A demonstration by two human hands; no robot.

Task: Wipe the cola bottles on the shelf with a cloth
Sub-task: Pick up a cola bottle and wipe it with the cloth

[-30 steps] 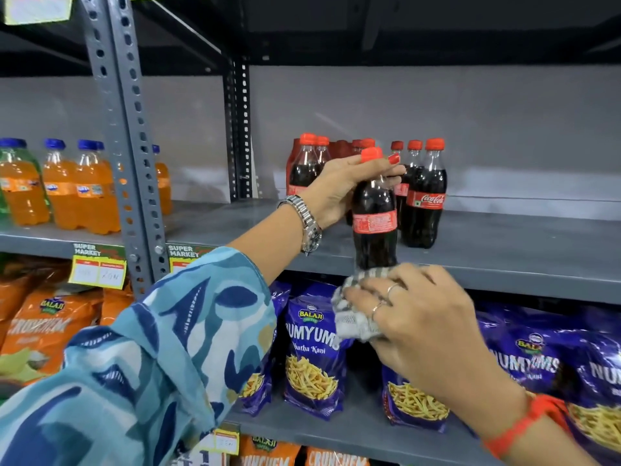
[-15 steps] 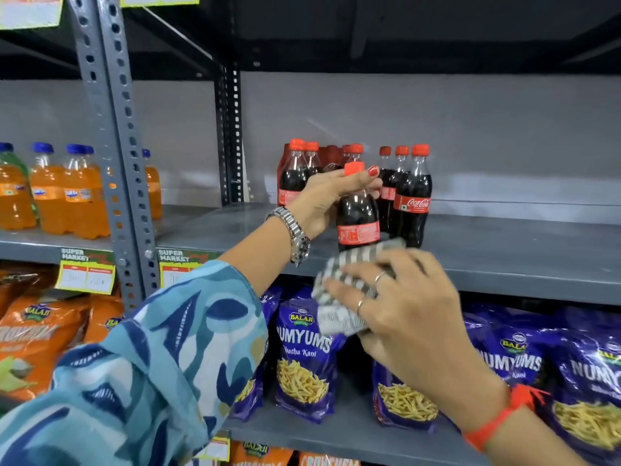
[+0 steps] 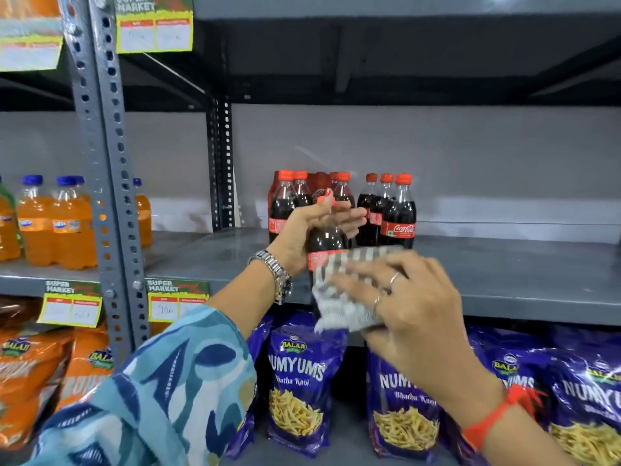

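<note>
Checked grey-and-white cloth [image 3: 349, 290] pressed flat against lower body of held cola bottle [image 3: 325, 243], under right hand [image 3: 413, 307]. Right grip: fingers spread and laid over the cloth, pinning it to the bottle rather than fisted; thumb side hidden. Left hand [image 3: 316, 227] wrapped around bottle neck and shoulder, closed on it, red cap just showing above fingers. Bottle upright, long axis vertical, lifted off and in front of grey metal shelf [image 3: 504, 280], just ahead of the remaining cola bottles [image 3: 386, 213] clustered at shelf back. Cloth sits right of and below the left grip, so wipe travel likely runs along the vertical axis, up toward the label and neck, or around the body. Right hand nearer the unwiped lower part; left only steadies. Motion blur on right hand and cloth. Judged mid-wipe on one bottle, rest not visibly touched. Blue snack bags [image 3: 299, 381] below shelf, orange drink bottles [image 3: 53, 227] at left, well apart.
</note>
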